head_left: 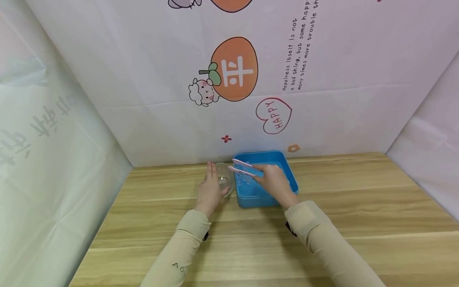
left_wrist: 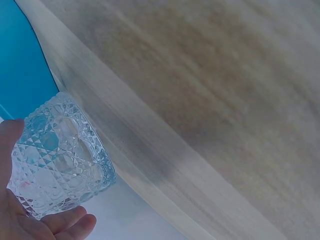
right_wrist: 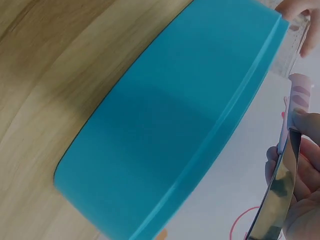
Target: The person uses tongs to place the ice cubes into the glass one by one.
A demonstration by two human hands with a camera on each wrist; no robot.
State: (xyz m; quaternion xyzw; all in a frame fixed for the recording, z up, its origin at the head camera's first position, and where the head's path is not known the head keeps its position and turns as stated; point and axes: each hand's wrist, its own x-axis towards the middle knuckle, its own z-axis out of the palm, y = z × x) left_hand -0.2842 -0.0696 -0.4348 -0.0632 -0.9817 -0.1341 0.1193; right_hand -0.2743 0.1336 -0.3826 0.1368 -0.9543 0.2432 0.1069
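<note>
My left hand point(head_left: 209, 192) holds a clear cut-glass bowl point(left_wrist: 62, 160) on the table, with thumb and fingers on opposite sides. In the head view the bowl point(head_left: 224, 178) stands just left of a blue plastic box point(head_left: 258, 201). Several clear, ice-like pieces point(head_left: 245, 179) lie at the left end inside this box. Above them, my right hand point(head_left: 274, 183) grips a pair of metal tongs point(right_wrist: 276, 192) with pink-and-white tips. The tong tips are spread apart near the box's left rim; whether a piece sits between them I cannot tell.
The wood-grain table point(head_left: 244, 247) carries everything. Behind the box rises a white printed sheet point(head_left: 172, 119), close to the bowl and box. Another pale sheet point(head_left: 53, 179) hangs along the left side.
</note>
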